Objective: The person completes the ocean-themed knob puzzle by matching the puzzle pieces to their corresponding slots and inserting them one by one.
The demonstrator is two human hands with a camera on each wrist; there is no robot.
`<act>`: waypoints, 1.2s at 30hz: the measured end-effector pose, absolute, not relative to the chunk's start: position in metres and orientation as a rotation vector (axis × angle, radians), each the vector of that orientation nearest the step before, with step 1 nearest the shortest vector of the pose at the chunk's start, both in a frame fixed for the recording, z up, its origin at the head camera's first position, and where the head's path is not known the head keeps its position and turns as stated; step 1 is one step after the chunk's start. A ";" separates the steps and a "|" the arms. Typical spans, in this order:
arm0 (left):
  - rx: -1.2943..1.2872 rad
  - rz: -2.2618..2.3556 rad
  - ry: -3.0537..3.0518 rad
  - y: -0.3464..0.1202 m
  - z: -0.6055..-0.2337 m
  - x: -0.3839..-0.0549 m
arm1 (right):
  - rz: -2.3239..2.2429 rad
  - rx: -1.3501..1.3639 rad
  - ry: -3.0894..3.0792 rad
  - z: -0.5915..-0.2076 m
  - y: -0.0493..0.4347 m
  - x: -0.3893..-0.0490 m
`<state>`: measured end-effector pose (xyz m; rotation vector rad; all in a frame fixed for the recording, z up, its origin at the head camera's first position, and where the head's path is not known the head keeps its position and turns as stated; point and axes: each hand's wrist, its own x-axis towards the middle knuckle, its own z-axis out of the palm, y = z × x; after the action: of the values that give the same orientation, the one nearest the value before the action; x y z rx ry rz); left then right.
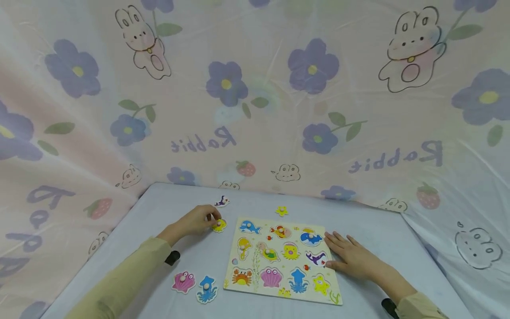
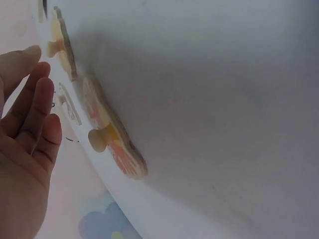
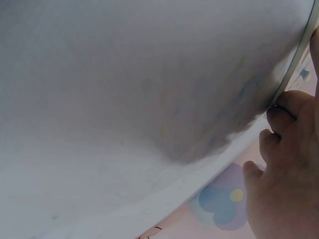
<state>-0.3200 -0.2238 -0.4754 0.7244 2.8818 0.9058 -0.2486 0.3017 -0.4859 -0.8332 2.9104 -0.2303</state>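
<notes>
Left hand (image 1: 199, 219) at the yellow piece (image 1: 220, 226), which lies flat on the desk (image 1: 378, 226), left of the board (image 1: 256, 266). Wrist view: fingers loosely bent, just short of the knob (image 2: 54, 48), gripping nothing that I can see. Sensible line in, I judge; the knob stands proud, good for a fingertip pinch. Right hand (image 1: 352, 257) spread fairly straight along the board's right edge; I read that as steadying it. Star (image 1: 282, 211), purple piece (image 1: 222, 202), shell (image 1: 183, 282) and squid (image 1: 206, 290) lie well apart, presumably for easy picking. Yellow piece: small, wavy-edged, bare wood at the side. Board: cream, sea-creature figures, five with knobs.
</notes>
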 end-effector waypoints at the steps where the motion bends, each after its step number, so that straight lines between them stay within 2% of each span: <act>1: 0.732 0.886 2.882 -0.223 -0.477 -0.321 | -0.231 -0.834 2.911 -0.486 0.302 -0.248; 20: 0.647 0.845 2.889 -0.213 -0.481 -0.322 | -0.248 -0.878 2.908 -0.481 0.300 -0.244; 36: 0.839 0.876 2.933 -0.204 -0.473 -0.315 | -0.243 -0.869 2.904 -0.477 0.298 -0.242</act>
<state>-0.3149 -0.2043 -0.4730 0.8391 2.9326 0.8761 -0.2419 0.2980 -0.4773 -0.8690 2.9038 -0.2433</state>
